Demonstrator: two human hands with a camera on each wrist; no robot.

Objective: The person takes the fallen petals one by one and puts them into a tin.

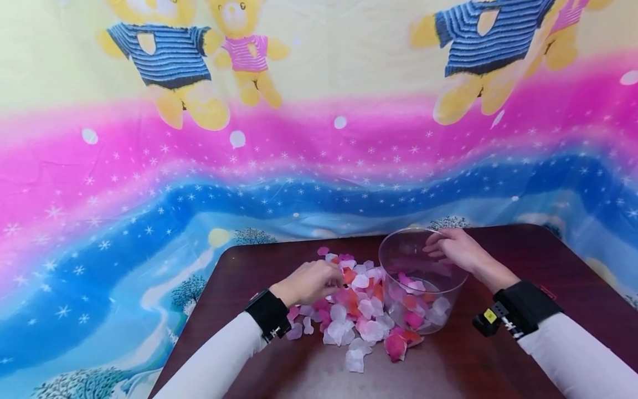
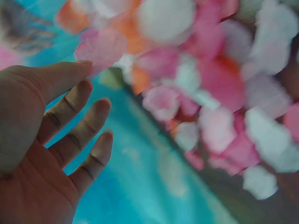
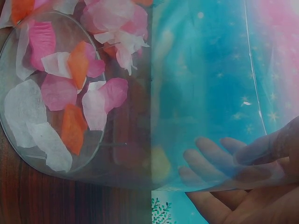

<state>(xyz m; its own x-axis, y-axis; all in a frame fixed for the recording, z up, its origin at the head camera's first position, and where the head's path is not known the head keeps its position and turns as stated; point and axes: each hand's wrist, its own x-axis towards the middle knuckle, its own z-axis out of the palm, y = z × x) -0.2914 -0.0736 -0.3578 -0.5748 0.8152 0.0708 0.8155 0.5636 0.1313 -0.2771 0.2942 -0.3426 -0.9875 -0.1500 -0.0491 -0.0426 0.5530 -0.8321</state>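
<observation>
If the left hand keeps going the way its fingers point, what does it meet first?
Most likely the loose petals heaped on the table: the left hand already reaches into that pile, fingers aimed toward the clear container beyond. Depth is unclear.

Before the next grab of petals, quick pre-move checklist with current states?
1. Clear plastic tub steadied: ok. The right hand grips its far rim, and the tub tilts with its mouth toward the pile.
2. Left hand on the pink, white and orange fabric petals: ok, it rests at the pile's left edge.
3. Left hand actually holds petals: cannot tell. The left wrist view shows its fingers loosely curled beside blurred petals.
4. Petals already in the tub: ok, several lie inside.
5. Pile on the dark brown wooden table: ok, none at the edge.
</observation>
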